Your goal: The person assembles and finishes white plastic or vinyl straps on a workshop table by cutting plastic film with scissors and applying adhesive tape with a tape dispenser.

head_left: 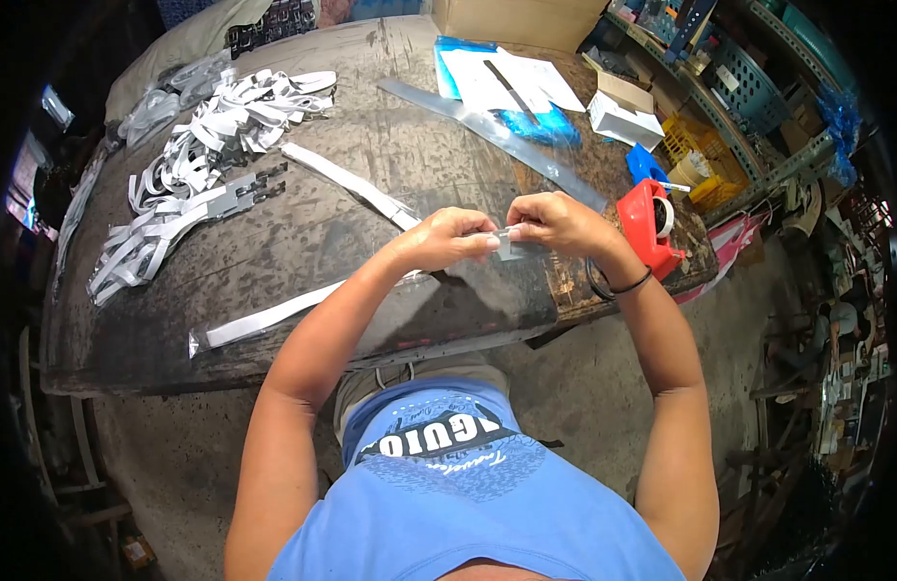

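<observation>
A small grey strip (pixel 508 244) is pinched between the left hand (pixel 447 238) and right hand (pixel 557 223), each grip pressed together on one end, held taut above the worktop (pixel 303 242), just left of the red tape dispenser (pixel 650 225).

Scuffed dark worktop (pixel 303 242) (worn, matt), glossy red plastic tape dispenser (pixel 650 228), shiny metal ruler (pixel 497 136)

small piece (pixel 511 244) mostly hidden by fingers | shelf items (pixel 720 87) blurred, too small to tell
</observation>
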{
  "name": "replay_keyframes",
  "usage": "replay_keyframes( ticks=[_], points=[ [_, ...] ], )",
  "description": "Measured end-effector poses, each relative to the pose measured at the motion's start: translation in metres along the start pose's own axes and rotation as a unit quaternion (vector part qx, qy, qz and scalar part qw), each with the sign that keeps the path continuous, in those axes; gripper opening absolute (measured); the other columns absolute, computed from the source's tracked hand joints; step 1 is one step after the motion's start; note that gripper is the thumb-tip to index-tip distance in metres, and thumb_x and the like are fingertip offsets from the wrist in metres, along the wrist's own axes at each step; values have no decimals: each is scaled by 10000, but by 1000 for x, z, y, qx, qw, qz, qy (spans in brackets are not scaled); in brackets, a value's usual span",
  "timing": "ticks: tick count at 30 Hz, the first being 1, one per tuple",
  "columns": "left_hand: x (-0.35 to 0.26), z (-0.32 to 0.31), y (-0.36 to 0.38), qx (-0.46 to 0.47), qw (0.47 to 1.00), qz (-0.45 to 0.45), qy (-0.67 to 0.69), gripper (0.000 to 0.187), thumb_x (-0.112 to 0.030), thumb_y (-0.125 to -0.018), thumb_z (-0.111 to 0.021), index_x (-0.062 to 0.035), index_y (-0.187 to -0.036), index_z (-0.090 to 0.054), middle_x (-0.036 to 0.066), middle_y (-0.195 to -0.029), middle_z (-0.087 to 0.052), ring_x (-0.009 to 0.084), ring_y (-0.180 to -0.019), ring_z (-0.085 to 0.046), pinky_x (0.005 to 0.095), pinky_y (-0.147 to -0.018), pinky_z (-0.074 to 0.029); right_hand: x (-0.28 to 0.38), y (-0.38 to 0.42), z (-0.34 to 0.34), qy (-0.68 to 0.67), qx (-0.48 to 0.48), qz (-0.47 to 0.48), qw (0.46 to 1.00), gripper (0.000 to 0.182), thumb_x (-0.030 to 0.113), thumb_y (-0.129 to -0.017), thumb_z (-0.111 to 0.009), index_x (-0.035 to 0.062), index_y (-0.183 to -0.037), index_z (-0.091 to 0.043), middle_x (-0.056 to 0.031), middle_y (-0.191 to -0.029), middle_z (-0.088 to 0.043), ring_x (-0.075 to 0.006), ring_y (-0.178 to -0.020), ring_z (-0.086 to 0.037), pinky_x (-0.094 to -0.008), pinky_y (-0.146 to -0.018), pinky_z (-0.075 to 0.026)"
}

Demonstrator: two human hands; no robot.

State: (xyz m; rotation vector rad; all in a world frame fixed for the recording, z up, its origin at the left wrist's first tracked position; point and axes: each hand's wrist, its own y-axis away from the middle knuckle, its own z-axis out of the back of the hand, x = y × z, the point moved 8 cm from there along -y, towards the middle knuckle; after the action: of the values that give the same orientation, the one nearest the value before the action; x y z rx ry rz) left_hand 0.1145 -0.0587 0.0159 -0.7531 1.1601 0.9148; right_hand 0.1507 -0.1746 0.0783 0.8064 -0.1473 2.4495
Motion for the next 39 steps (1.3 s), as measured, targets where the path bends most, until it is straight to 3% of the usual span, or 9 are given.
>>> replay_keyframes(
  ticks=[10,12,18,24,26,28,34,36,39],
  points=[
    [20,-4,-5,-6,999,29,21,229,-202,-927,-618,10,-1007,-652,43,-827,-664,106,-808,-621,296,-727,-493,-12,-9,-19,-53,-9,-42,998,216,194,-853,-681,-1,-902,-603,-68,-714,-607,-127,-660,-554,-306,-608,-455],
    [22,-5,-5,-19,998,38,45,214,-190,-943,-604,-14,-1057,-648,30,-878,-658,101,-833,-610,274,-730,-485,-14,-12,-20,-26,-10,-70,997,304,295,-819,-675,30,-954,-611,-127,-805,-680,-253,-772,-662,-369,-686,-500],
    [43,17,5,-54,995,12,-78,219,-186,-918,-617,0,-1027,-652,79,-826,-662,145,-788,-610,320,-717,-489,-50,-12,-27,-74,-29,-103,991,305,236,-787,-702,17,-966,-587,-130,-817,-662,-235,-781,-648,-369,-693,-496],
    [56,4,2,-39,996,33,-70,214,-151,-934,-593,1,-1080,-624,68,-910,-657,121,-877,-584,300,-788,-475,-36,-31,-58,-68,-42,-72,994,276,239,-816,-685,33,-965,-577,-176,-867,-663,-354,-839,-648,-412,-708,-489],
    [61,9,8,-74,997,21,-17,247,-126,-937,-579,-16,-1158,-586,75,-963,-655,130,-912,-591,299,-804,-476,-35,-35,-59,-72,-112,-14,991,237,203,-846,-672,20,-948,-560,-112,-797,-611,-199,-731,-585,-345,-672,-467],
    [64,10,12,-50,997,50,19,373,-91,-930,-562,-54,-1294,-490,94,-1065,-634,151,-965,-592,314,-855,-479,-43,-37,-66,-94,-114,-46,988,247,213,-855,-667,19,-958,-555,-121,-809,-615,-220,-741,-593,-352,-683,-470],
    [54,7,12,-66,990,43,-118,509,-32,-899,-558,-95,-1389,-437,104,-999,-636,201,-925,-601,349,-835,-472,-47,-20,-56,-115,-219,-48,968,259,216,-874,-655,14,-1007,-561,-154,-904,-630,-296,-855,-625,-373,-778,-491],
    [54,4,11,-38,990,22,-133,458,-90,-930,-541,-91,-1380,-453,117,-980,-627,224,-919,-604,362,-848,-470,-45,-2,-40,-8,-297,18,955,219,160,-877,-630,19,-1039,-588,-153,-970,-626,-293,-930,-620,-370,-823,-490],
    [52,7,3,-34,986,66,-148,400,-184,-963,-497,-75,-1347,-487,153,-1040,-645,276,-985,-617,376,-889,-461,-74,29,-26,-14,-310,-39,950,169,96,-875,-598,35,-1024,-649,-141,-1040,-630,-318,-992,-611,-387,-867,-485]
  ],
)
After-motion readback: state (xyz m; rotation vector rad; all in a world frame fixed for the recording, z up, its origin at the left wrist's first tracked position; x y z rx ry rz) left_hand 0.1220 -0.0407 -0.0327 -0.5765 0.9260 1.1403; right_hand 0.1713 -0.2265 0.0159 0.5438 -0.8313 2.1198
